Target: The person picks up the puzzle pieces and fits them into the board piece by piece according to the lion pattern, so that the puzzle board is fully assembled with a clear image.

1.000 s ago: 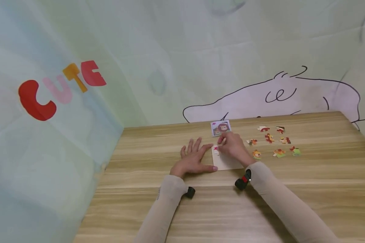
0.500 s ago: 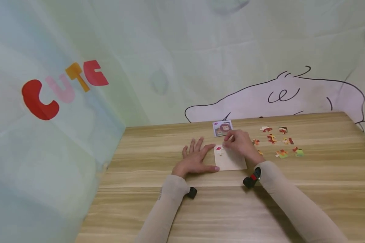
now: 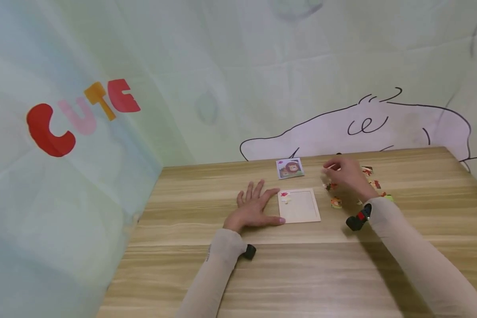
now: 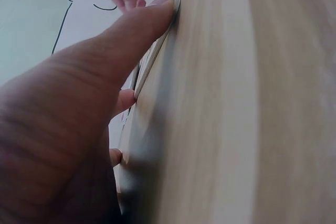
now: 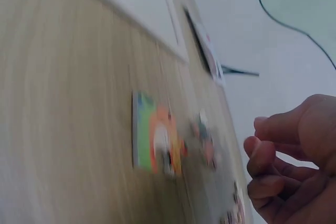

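Observation:
My left hand (image 3: 253, 207) rests flat with fingers spread, thumb and index fingertip at the left edge of a square puzzle tray (image 3: 300, 220). In the left wrist view the thumb (image 4: 149, 19) lies along the tray's side. A white puzzle piece with a red figure (image 3: 286, 197) sits in the tray's upper left corner. My right hand (image 3: 350, 176) hovers above loose puzzle pieces, fingers loosely bent and holding nothing. The right wrist view shows a gap between thumb and index finger, with a green and orange puzzle piece (image 5: 149, 137) on the table below.
Behind the tray lies a small picture card (image 3: 289, 168) with a lion. Several loose pieces, among them an orange one (image 3: 336, 202) and a dark red one (image 3: 367, 170), lie right of the tray, partly hidden by the right hand. A printed curtain (image 3: 206, 88) borders the wooden table (image 3: 270, 274).
My right hand has left the tray's upper left corner, moving right and back over the loose pieces. The corner piece is now uncovered. My left hand stays at the tray's edge.

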Motion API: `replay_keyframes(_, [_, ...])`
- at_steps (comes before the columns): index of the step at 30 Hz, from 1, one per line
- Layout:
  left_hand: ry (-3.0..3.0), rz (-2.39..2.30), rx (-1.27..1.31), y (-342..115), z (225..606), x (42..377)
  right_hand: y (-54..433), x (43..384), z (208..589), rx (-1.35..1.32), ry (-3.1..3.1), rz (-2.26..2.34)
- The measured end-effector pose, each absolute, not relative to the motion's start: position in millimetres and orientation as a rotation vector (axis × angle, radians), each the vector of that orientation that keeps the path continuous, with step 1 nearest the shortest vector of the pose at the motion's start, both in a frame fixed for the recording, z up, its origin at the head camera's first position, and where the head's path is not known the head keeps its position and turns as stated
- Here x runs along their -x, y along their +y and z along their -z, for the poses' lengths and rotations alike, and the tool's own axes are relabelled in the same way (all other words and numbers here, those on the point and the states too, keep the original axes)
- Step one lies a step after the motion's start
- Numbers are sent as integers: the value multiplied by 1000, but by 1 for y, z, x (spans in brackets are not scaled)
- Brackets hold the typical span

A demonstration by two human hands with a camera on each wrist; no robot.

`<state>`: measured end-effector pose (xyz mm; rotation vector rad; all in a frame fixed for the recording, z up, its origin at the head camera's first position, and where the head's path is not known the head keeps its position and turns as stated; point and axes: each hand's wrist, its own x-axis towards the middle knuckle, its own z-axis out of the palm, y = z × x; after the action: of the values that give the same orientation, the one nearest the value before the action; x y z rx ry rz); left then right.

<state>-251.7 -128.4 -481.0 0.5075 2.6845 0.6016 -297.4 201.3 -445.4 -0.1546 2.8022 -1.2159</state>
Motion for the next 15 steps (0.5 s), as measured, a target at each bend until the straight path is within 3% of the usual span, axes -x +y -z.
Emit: replay_keyframes(15, [2689, -596, -505, -128, 484, 253, 253, 319, 449, 160, 3010, 734])
